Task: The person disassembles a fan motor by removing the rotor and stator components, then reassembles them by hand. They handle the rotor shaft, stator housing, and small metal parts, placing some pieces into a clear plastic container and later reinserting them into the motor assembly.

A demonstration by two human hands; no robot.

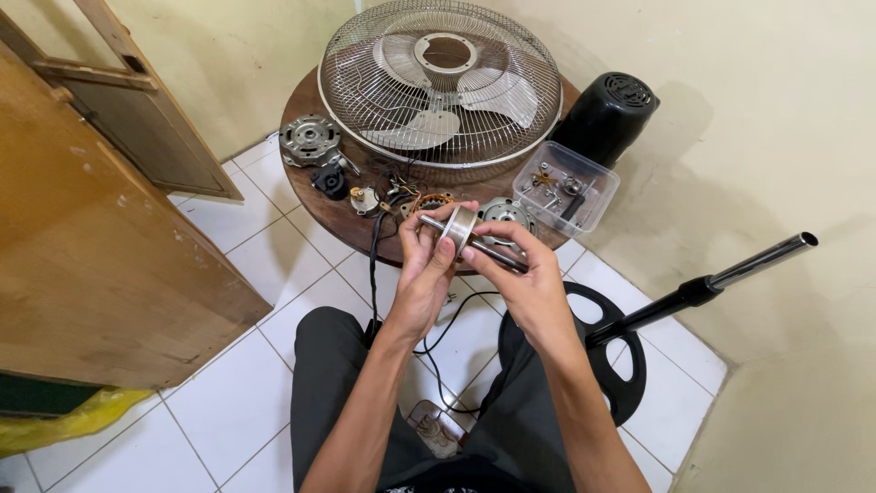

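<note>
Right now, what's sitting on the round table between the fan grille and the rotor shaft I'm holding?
In the head view, a copper-wound stator and tangled wires lie between the fan grille and the rotor shaft.

In front of me I see a round wooden table (310, 196) in the upper middle of the frame. On it lies a wire fan guard (440, 82) with the blades inside. A metal motor housing (310, 141) sits at its left, a clear plastic box (566, 187) with small parts at its right. A black motor cover (604, 114) is in the upper right, a fan stand pole (721, 283) at the right edge.
</note>
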